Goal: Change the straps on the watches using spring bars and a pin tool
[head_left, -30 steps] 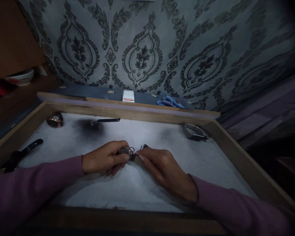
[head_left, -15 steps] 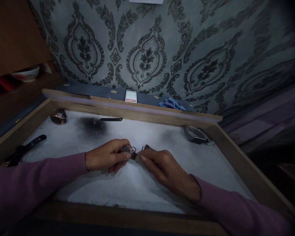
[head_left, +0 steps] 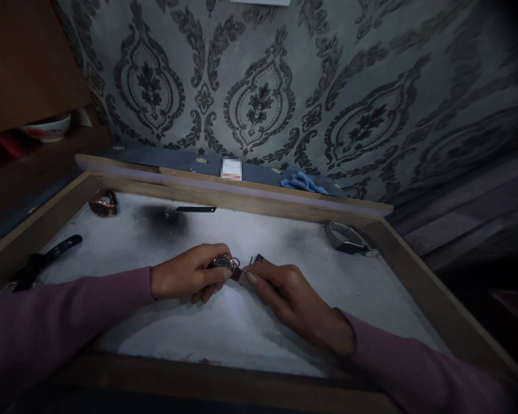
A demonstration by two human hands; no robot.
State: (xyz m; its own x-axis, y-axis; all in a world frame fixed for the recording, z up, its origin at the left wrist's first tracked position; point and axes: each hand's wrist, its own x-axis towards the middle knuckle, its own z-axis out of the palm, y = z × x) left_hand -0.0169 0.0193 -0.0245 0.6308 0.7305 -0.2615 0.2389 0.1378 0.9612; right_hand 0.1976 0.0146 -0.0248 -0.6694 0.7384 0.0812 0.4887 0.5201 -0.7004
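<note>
My left hand (head_left: 193, 272) is closed on a round-faced watch (head_left: 223, 263), thumb and fingers at its case, over the middle of a white-floored wooden tray (head_left: 155, 339). A short brown strap piece (head_left: 237, 274) extends from the case toward the right. My right hand (head_left: 287, 296) pinches a thin pointed object (head_left: 244, 270) whose tip is at that strap; most of it is hidden by the fingers. Just behind my right fingertips a dark-ended strap (head_left: 259, 258) shows on the tray floor.
A rose-gold watch (head_left: 103, 203) and a black-strapped watch (head_left: 38, 263) lie at the left. A black blade (head_left: 196, 210) is near the back wall, a grey-banded watch (head_left: 346, 238) at the right. Behind the tray are a small white packet (head_left: 231, 168) and a blue cloth (head_left: 304, 182).
</note>
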